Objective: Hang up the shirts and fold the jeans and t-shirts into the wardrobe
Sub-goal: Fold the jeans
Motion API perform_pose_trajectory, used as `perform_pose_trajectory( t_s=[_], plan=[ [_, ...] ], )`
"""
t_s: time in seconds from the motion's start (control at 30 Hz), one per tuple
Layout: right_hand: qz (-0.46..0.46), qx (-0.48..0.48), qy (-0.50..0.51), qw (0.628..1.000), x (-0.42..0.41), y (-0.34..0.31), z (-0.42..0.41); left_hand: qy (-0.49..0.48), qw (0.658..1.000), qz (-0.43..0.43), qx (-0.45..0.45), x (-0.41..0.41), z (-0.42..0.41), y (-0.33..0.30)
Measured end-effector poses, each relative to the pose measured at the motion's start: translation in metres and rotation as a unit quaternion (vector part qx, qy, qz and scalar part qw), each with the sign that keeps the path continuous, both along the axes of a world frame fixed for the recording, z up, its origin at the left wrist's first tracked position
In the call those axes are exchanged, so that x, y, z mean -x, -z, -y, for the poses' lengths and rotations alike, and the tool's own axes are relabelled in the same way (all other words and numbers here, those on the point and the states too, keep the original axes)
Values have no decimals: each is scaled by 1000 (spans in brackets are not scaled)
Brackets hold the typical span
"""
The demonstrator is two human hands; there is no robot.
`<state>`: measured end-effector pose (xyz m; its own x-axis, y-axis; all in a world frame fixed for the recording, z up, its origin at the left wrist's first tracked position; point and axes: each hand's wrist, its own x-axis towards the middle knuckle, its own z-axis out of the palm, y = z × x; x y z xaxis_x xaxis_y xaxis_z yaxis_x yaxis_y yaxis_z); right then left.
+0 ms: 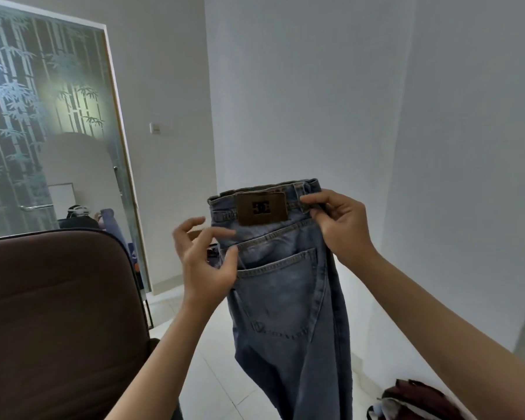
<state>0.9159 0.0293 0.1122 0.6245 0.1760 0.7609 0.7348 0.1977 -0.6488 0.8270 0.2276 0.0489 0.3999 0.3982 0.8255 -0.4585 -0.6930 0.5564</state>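
Early in the task, by the look of it. At far left, a brown chair back (58, 313), with a glass door (43, 116) behind it; a reflection low in the glass too small to read. Left hand (206, 262) raised beside the jeans (285, 292), fingers (194, 222) spread and loosely curled, thumb touching the denim edge near the back pocket, no firm grip evident. Jeans held up in mid-air over the floor (212, 359), back side facing, brown waistband patch (262, 208) uppermost, legs hanging down and cut off by the bottom edge. Right hand (340, 225) pinching the waistband at its right end, carrying the weight. Not yet folded, probably being lined up for a first fold. At the bottom right corner, a heap of dark red and pale clothes (419, 401) on the floor, partly cut off, apparently still to sort. Wardrobe nowhere in sight; nothing visibly hung or stacked.
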Motion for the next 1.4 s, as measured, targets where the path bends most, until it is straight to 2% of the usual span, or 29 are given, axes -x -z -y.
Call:
perform_pose_trajectory(
  t_s=[0.03, 0.07, 0.13, 0.17, 0.23, 0.37, 0.6, 0.77, 1.1, 1.3, 1.4],
  plan=[
    [-9, -7, -8, 1000, 0, -4, -2, 31, 998, -44, 42, 2, -8, 8],
    [-19, -17, -19, 1000, 0, -8, -3, 104, 986, -93, 94, 4, -13, 11],
    [-31, -28, -53, 998, 1, -16, -6, 285, 929, -156, 177, 4, -23, 12],
    [-34, -27, -72, 996, 1, -20, -7, 340, 903, -172, 201, 4, -27, 9],
    [-35, -20, -104, 994, 1, -25, -8, 384, 877, -183, 224, 2, -30, 1],
    [-22, -14, -117, 993, -2, -30, -3, 384, 874, -179, 239, -3, -29, -18],
    [22, -18, -51, 998, -17, -33, 20, 317, 929, -119, 151, -26, -21, -58],
    [47, -35, 13, 998, -27, -24, 30, 321, 929, -100, 156, -43, -9, -81],
    [96, 75, 124, 985, -41, 72, 9, 324, 933, -115, 108, -57, -9, -106],
    [123, 126, 73, 982, -33, 121, -19, 335, 926, -109, 133, -53, -21, -134],
    [133, 99, 89, 982, -28, 121, -32, 320, 932, -109, 130, -53, -26, -150]
  ],
)
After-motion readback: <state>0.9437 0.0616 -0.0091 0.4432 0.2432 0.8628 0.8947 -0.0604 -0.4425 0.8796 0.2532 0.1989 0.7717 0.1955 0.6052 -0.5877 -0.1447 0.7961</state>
